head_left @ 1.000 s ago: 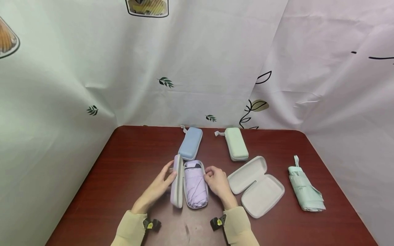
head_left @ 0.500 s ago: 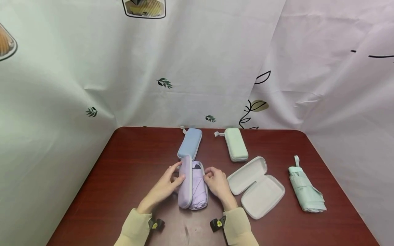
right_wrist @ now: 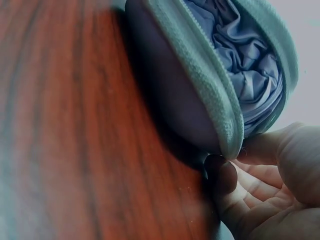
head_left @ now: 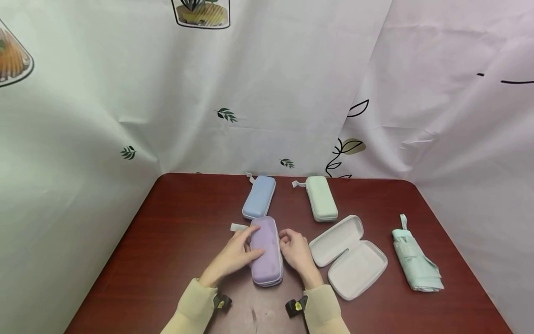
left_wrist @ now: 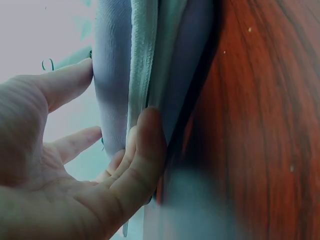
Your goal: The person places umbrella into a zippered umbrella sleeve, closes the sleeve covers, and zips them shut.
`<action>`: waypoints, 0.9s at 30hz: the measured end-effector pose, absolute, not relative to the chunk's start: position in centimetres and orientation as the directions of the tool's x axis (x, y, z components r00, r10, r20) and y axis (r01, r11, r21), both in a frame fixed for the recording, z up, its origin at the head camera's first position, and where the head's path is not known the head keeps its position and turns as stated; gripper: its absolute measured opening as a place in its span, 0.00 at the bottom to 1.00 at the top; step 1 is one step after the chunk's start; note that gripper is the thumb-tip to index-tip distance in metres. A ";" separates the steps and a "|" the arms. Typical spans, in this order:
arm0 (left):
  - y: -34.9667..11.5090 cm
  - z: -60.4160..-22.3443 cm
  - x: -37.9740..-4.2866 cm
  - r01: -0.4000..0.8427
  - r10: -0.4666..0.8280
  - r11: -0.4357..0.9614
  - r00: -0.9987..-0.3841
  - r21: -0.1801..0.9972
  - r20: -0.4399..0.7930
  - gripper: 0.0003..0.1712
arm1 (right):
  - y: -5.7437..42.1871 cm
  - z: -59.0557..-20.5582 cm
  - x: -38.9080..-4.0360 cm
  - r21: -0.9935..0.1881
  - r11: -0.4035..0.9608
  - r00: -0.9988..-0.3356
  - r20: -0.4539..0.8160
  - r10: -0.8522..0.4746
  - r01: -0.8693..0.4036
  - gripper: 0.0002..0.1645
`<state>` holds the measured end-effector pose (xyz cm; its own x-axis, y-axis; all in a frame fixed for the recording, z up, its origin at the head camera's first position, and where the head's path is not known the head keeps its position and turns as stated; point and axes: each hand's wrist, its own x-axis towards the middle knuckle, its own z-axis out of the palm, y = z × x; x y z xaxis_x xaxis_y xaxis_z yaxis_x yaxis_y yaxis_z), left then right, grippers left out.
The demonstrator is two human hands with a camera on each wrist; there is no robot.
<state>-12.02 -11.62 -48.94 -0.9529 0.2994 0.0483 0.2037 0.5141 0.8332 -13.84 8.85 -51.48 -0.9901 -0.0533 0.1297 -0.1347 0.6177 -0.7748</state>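
Observation:
A purple zippered umbrella case [head_left: 267, 250] lies between my two hands, its lid lowered over the base. Inside, the crumpled fabric of a folded purple umbrella [right_wrist: 255, 75] shows through the gap on the right side in the right wrist view. My left hand [head_left: 231, 257] holds the case from its left, thumb on the lid and fingers curled along the zip [left_wrist: 142, 65]. With fingertips at the rim [right_wrist: 231, 135], my right hand [head_left: 296, 253] pinches the case's right edge. A pale strap [head_left: 238, 227] sticks out beyond the left hand.
Behind stand a blue case [head_left: 259, 197] and a light green case [head_left: 321, 198]. An unfolded pale case [head_left: 357, 269] lies to the right of my right hand. Farther right is a folded mint umbrella [head_left: 417, 262]. Fabric walls surround the brown table [head_left: 183, 218].
The purple case's lid has swung from upright at the left over to the right, covering the umbrella. My left hand moved right with it; the right hand stayed nearly in place.

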 end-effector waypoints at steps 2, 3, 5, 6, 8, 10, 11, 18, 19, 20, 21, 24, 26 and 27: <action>-11.4 -48.9 -12.0 0.238 0.296 0.547 -0.952 0.802 0.081 0.37 | 8.9 -51.5 -13.8 -0.776 0.616 -0.990 0.131 -0.055 -0.137 0.11; -11.3 -48.9 -12.0 0.245 0.293 0.563 -0.952 0.789 0.087 0.37 | 8.9 -51.4 -13.8 -0.776 0.616 -0.990 0.132 -0.054 -0.137 0.11; -11.1 -48.9 -11.9 0.250 0.285 0.591 -0.954 0.767 0.092 0.37 | 8.9 -51.4 -13.7 -0.788 0.602 -0.991 0.123 -0.052 -0.130 0.11; -11.0 -48.9 -11.9 0.249 0.283 0.604 -0.955 0.757 0.088 0.37 | 8.9 -51.3 -13.6 -0.796 0.592 -0.992 0.117 -0.052 -0.125 0.11; -10.8 -48.8 -11.9 0.232 0.279 0.629 -0.958 0.742 0.064 0.38 | 8.8 -51.2 -13.5 -0.809 0.577 -0.994 0.099 -0.050 -0.110 0.12; -10.7 -48.6 -11.9 0.210 0.273 0.651 -0.961 0.730 0.033 0.38 | 8.7 -51.1 -13.4 -0.818 0.569 -0.996 0.076 -0.042 -0.086 0.13; -10.6 -48.6 -11.9 0.205 0.274 0.659 -0.962 0.724 0.022 0.38 | 8.7 -51.0 -13.3 -0.814 0.575 -0.996 0.076 -0.038 -0.084 0.14; -10.4 -48.4 -11.9 0.186 0.271 0.689 -0.962 0.701 -0.011 0.38 | 8.8 -49.9 -12.7 -0.738 0.657 -0.988 0.125 -0.089 -0.152 0.13; -10.4 -48.4 -11.9 0.186 0.269 0.696 -0.963 0.694 -0.012 0.39 | 8.8 -49.6 -12.6 -0.728 0.664 -0.985 0.131 -0.113 -0.173 0.14; -10.4 -48.4 -11.9 0.181 0.264 0.703 -0.965 0.687 -0.015 0.39 | 8.9 -49.1 -12.6 -0.714 0.671 -0.979 0.144 -0.141 -0.202 0.15; -10.5 -48.3 -11.9 0.179 0.260 0.709 -0.965 0.682 -0.017 0.39 | 9.0 -48.7 -12.5 -0.699 0.676 -0.972 0.161 -0.170 -0.234 0.17; -10.7 -48.2 -12.0 0.174 0.252 0.726 -0.968 0.665 -0.021 0.40 | 9.2 -47.1 -12.6 -0.625 0.690 -0.930 0.216 -0.296 -0.365 0.18; -10.9 -48.2 -12.1 0.171 0.252 0.724 -0.967 0.668 -0.026 0.40 | 9.3 -46.0 -12.8 -0.545 0.697 -0.882 0.226 -0.413 -0.466 0.18; -10.9 -48.2 -12.2 0.171 0.254 0.721 -0.967 0.672 -0.027 0.41 | 9.4 -45.6 -13.0 -0.498 0.695 -0.851 0.217 -0.478 -0.518 0.19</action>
